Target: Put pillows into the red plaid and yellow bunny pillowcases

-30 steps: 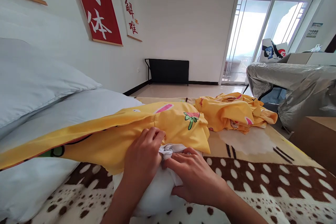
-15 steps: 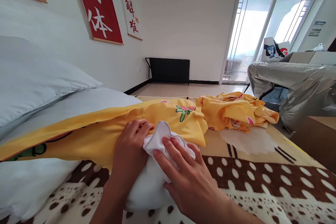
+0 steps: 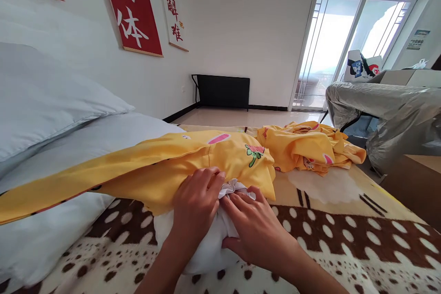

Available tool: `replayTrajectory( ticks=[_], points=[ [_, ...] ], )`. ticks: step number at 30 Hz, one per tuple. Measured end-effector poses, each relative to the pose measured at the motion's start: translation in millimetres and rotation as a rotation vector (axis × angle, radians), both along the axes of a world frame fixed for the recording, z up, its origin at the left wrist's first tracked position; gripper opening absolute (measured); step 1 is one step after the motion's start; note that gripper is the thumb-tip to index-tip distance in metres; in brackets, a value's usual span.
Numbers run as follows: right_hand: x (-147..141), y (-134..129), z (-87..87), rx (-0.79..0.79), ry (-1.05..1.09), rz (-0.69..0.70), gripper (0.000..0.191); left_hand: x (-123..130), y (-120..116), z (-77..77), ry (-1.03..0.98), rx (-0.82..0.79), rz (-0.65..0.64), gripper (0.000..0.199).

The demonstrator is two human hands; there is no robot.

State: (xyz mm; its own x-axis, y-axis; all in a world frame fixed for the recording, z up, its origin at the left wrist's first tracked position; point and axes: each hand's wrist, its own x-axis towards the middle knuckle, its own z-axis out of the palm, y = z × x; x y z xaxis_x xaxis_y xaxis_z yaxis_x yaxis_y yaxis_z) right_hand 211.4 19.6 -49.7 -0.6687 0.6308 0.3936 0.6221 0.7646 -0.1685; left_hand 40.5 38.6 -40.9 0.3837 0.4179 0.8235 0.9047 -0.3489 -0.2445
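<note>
A yellow printed pillowcase (image 3: 241, 147) lies across the bed in front of me, with one long flap trailing to the left. A white pillow (image 3: 210, 255) sits partly inside it, its near part bulging out toward me. My left hand (image 3: 198, 200) is closed at the mouth of the pillowcase, over the yellow cloth; its fingertips are hidden. Against it, my right hand (image 3: 253, 225) grips the pillow's bunched white corner, fingers bent into the opening and thumb lower on the pillow.
White pillows (image 3: 51, 96) are stacked on the left. More yellow printed cloth (image 3: 306, 144) lies crumpled at the far right of the patterned blanket (image 3: 330, 225). Beyond the bed's right edge stand a cardboard box (image 3: 413, 188) and a table under silver plastic (image 3: 386, 94).
The white corner that stood up between my hands is now pressed down into the pillowcase mouth. Both hands have shifted, the left one to the right, and the yellow flap has moved too.
</note>
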Motion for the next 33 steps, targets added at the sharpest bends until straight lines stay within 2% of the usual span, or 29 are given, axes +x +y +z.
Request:
replayTrajectory(
  ticks=[3, 7, 11, 14, 18, 24, 28, 33],
  points=[
    [4, 6, -2.6, -0.023, 0.009, 0.026, 0.061, 2, 0, 1.6, 0.018, 0.035, -0.011, 0.04],
    [6, 12, -3.2, -0.066, -0.039, 0.064, 0.049, -2, -1, 10.3, 0.076, -0.085, 0.067, 0.04],
    [3, 10, -2.1, -0.033, -0.143, 0.102, 0.049, -25, -3, 15.9, 0.141, -0.295, 0.111, 0.049],
    [-1, 4, -3.4, -0.012, -0.226, 0.094, 0.051, -47, -1, 17.0, 0.132, -0.332, 0.076, 0.051],
    [-6, 1, -7.6, -0.028, -0.24, 0.042, 0.047, -52, 1, 18.7, 0.12, -0.28, 0.006, 0.04],
    [-9, -2, -3.4, 0.007, 0.095, -0.075, 0.023, -24, -5, 23.7, 0.188, -0.042, -0.069, 0.019],
    [-16, -8, -8.4, 0.068, 0.151, -0.035, 0.035, -14, -11, 25.1, 0.136, 0.061, -0.115, 0.017],
    [-35, -2, -39.8, 0.147, 0.104, -0.1, 0.051, 4, -17, 20.4, 0.157, 0.108, -0.158, 0.021]
  ],
)
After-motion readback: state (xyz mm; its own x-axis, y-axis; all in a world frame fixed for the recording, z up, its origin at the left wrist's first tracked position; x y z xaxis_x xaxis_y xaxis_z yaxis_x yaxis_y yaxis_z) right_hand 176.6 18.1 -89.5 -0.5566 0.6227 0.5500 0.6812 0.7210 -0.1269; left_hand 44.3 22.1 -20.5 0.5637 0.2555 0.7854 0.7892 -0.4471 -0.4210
